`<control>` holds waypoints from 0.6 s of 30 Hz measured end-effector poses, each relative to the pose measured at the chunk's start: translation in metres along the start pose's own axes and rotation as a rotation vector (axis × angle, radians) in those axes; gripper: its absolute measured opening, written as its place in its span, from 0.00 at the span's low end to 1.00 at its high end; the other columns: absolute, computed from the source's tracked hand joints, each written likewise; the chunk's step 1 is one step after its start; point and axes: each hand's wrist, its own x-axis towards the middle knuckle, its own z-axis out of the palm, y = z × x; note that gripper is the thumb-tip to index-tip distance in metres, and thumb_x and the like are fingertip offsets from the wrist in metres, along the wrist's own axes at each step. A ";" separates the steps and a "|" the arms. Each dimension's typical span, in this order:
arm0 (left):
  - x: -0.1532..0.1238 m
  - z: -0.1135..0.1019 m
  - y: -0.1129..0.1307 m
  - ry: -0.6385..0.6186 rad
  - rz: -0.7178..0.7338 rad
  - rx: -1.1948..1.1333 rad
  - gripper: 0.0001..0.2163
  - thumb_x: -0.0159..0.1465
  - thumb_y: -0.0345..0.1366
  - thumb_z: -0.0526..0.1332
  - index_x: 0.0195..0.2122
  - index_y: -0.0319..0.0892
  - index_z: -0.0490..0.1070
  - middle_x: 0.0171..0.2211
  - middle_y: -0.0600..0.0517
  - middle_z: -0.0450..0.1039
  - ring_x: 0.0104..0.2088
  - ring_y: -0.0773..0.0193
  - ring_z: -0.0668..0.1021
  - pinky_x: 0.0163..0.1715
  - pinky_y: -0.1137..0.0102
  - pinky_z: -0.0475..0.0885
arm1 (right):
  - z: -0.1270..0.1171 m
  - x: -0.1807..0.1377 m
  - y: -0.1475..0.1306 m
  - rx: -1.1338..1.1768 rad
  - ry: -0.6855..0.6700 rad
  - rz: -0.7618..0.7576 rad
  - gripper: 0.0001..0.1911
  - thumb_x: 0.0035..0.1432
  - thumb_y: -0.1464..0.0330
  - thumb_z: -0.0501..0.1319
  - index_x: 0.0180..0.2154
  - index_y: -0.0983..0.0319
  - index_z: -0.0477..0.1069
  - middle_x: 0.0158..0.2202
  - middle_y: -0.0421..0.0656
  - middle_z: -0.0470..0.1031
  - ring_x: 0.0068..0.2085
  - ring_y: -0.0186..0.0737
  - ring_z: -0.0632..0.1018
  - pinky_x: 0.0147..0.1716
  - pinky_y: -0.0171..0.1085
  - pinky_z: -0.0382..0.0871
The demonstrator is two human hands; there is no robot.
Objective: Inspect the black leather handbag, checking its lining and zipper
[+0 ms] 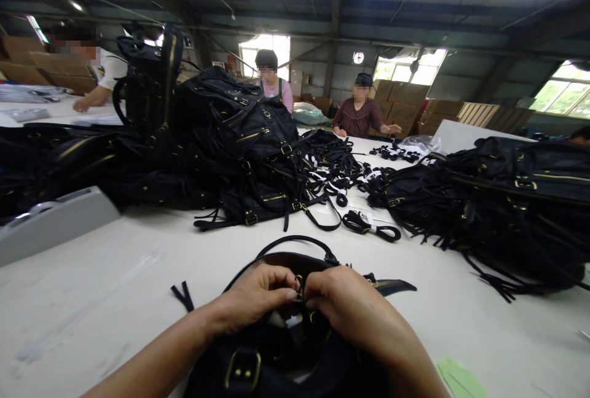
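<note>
A black leather bag (276, 361) with brass buckles lies at the near edge of the white table (115, 287), right in front of me. My left hand (258, 293) and my right hand (343, 296) meet over its top. Both are curled, pinching a small brass ring with a strap end (298, 287) between their fingertips. A thin black handle (295, 241) arcs just beyond my knuckles.
Heaps of black bags (221, 140) fill the table's middle and its right side (507, 201). Loose black straps (369, 223) lie between them. A grey tray (50, 223) sits at left. Three people work at the far side, with cardboard boxes (405, 109) behind.
</note>
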 end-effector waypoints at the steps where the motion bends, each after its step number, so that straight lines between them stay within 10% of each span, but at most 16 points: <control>1: 0.001 0.001 -0.001 -0.005 -0.002 -0.004 0.10 0.53 0.40 0.66 0.30 0.39 0.72 0.26 0.53 0.73 0.28 0.66 0.73 0.31 0.71 0.68 | 0.000 0.000 -0.001 -0.006 -0.010 0.001 0.09 0.54 0.75 0.57 0.31 0.61 0.75 0.29 0.39 0.77 0.30 0.32 0.73 0.28 0.30 0.56; 18: 0.006 0.001 -0.003 0.008 0.025 0.167 0.12 0.53 0.43 0.66 0.25 0.39 0.70 0.23 0.54 0.71 0.28 0.66 0.71 0.30 0.72 0.64 | 0.004 0.000 -0.001 -0.170 0.069 0.039 0.05 0.57 0.68 0.59 0.31 0.60 0.73 0.29 0.41 0.76 0.31 0.37 0.74 0.25 0.34 0.51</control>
